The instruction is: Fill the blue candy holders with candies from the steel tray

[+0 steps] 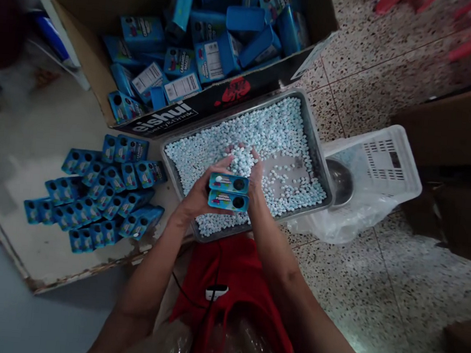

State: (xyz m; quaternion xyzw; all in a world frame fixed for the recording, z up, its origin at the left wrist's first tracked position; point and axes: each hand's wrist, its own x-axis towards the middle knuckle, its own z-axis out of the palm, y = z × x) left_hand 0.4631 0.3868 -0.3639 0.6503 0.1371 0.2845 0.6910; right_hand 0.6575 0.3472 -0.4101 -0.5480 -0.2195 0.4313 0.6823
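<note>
My left hand (197,195) grips two small blue candy boxes (228,200) side by side, their ends with dark round holes facing up. A few white bits show on the upper box. Just beyond the boxes, my right hand (255,179) cups a heap of small pale blue candies (243,158), with the left fingertips close to the other side of the heap. Both hands are over a metal tray (316,134) spread with the same candies. Part of the right fingers is hidden by candies.
A cardboard carton (77,60) full of blue boxes stands beyond the tray. Rows of blue boxes (104,188) stand on the worn table (10,180) at left. To the right are a white plastic basket (391,161), a metal bowl (340,182) and clear plastic (346,223).
</note>
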